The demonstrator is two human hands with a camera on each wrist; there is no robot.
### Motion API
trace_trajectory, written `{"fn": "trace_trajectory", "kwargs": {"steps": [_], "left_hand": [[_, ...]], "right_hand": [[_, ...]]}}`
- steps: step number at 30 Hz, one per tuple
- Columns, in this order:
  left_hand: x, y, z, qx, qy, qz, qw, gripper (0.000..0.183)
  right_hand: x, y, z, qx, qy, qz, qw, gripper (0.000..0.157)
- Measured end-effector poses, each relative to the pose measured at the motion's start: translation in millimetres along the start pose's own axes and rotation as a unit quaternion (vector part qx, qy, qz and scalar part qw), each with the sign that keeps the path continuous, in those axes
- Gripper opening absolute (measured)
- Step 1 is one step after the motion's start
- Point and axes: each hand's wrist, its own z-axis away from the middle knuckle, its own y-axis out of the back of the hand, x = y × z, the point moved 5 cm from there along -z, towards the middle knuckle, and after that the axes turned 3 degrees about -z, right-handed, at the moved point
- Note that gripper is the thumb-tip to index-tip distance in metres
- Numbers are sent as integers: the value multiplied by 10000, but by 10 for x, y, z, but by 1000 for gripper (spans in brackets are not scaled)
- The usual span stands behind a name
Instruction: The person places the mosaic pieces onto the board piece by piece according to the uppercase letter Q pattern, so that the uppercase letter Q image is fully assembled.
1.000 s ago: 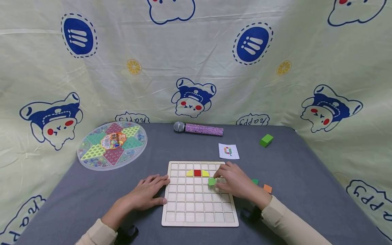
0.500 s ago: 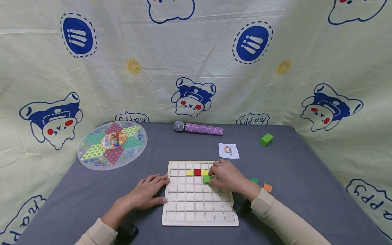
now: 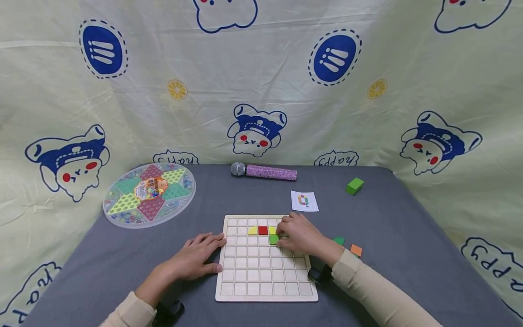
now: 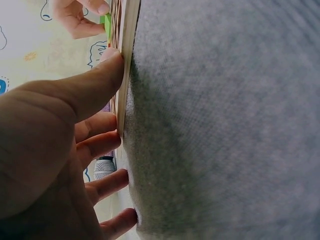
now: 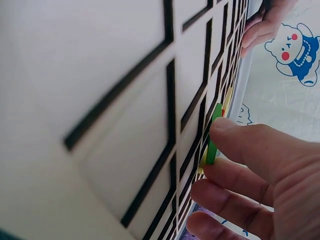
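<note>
In the head view a pale wooden grid board [image 3: 247, 275] lies on the dark cloth. Near its top, a red square tile [image 3: 263, 230] sits between two yellow tiles with slanted corners, the left one [image 3: 253, 231] and the right one [image 3: 272, 230]. My right hand [image 3: 301, 234] pinches a green square tile [image 3: 273, 240] between thumb and index finger, just below the right yellow tile; the right wrist view shows this green tile [image 5: 213, 142] tilted against the grid. My left hand [image 3: 195, 257] rests at the board's left edge, thumb and fingertips touching its side [image 4: 127, 45].
Beyond the board lie a printed pattern card [image 3: 304, 201], a purple glitter microphone [image 3: 271, 172] and a green block [image 3: 354, 186]. A round Chinese checkers board [image 3: 118, 213] is at the back left. Orange [image 3: 356, 250] and green [image 3: 339, 240] pieces lie by my right forearm.
My right hand has moved left with the green tile, bringing it to the cell under the right yellow tile. My left hand has stayed at the board's edge.
</note>
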Motion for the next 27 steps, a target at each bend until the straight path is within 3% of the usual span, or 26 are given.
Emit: {"fn": "trace_trajectory", "kwargs": {"steps": [27], "left_hand": [[-1,-4,7,-19,46,40,10000,68]], "right_hand": [[0,1,33,130,50,18,9999,21]]}}
